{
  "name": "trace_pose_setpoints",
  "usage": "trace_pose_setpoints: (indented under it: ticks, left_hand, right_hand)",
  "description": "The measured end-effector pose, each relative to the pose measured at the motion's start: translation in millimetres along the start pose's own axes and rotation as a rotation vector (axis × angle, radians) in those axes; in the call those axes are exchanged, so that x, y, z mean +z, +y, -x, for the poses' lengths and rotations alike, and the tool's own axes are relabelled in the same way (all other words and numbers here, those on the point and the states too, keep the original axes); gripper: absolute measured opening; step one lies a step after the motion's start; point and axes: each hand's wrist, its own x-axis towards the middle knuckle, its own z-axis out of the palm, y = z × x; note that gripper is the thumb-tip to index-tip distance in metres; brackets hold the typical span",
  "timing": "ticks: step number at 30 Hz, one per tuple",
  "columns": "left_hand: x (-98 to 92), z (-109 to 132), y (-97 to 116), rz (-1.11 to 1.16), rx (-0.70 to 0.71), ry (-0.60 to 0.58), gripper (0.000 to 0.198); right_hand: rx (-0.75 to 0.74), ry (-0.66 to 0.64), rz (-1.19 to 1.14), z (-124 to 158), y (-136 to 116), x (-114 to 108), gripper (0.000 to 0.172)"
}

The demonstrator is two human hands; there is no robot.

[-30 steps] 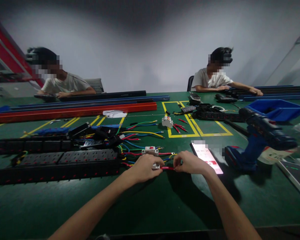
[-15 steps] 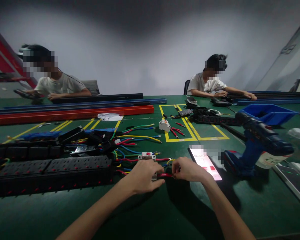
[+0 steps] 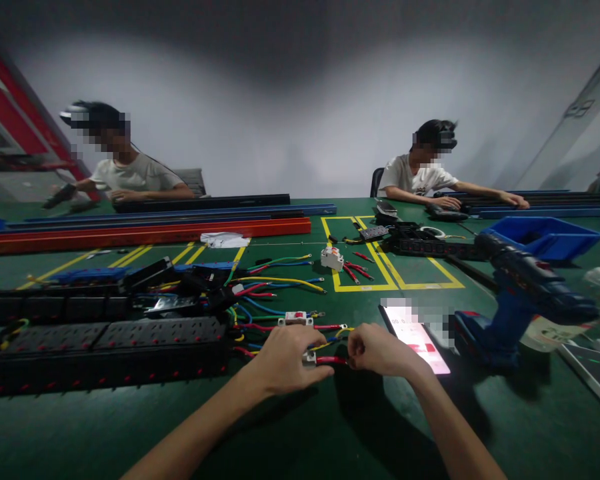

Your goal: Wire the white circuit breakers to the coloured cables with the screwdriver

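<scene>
My left hand (image 3: 286, 360) is closed round a small white breaker (image 3: 309, 358) on the green table (image 3: 330, 427), just right of a long black power strip (image 3: 105, 350). My right hand (image 3: 377, 350) pinches the end of a short red wire (image 3: 331, 360) that runs into that breaker. A second white breaker (image 3: 295, 319) with a red switch lies just beyond my hands among loose red, blue, yellow and green wires (image 3: 270, 293).
A lit phone (image 3: 416, 337) lies right of my right hand, a blue cordless drill (image 3: 520, 293) beyond it. A blue bin (image 3: 545, 237), red and blue rails (image 3: 145, 230) and another breaker (image 3: 331, 257) lie farther back. Two people sit across the table.
The view has shifted a little. My hands stay together on the breaker and red wire, sitting slightly lower in the picture; the grip looks the same.
</scene>
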Motion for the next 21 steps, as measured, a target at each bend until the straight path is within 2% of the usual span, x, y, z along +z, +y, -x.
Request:
trace_pose_setpoints:
  ticks: [3,8,21]
  left_hand:
    - [1.5,-0.5,-1.1,0.012,0.009,-0.005,0.042]
    - [4.4,-1.4,-7.3,0.032,0.047,-0.1,0.021]
    - [9.2,-0.7,-6.9,0.025,0.008,-0.046,0.017]
  right_hand:
    - [0.002,0.001,-0.001,-0.2,0.5,0.6,0.011]
    - [0.004,-0.003,0.002,1.4,0.0,-0.8,0.009]
    - [-0.005,0.003,-0.004,-0.1,2.4,0.7,0.009]
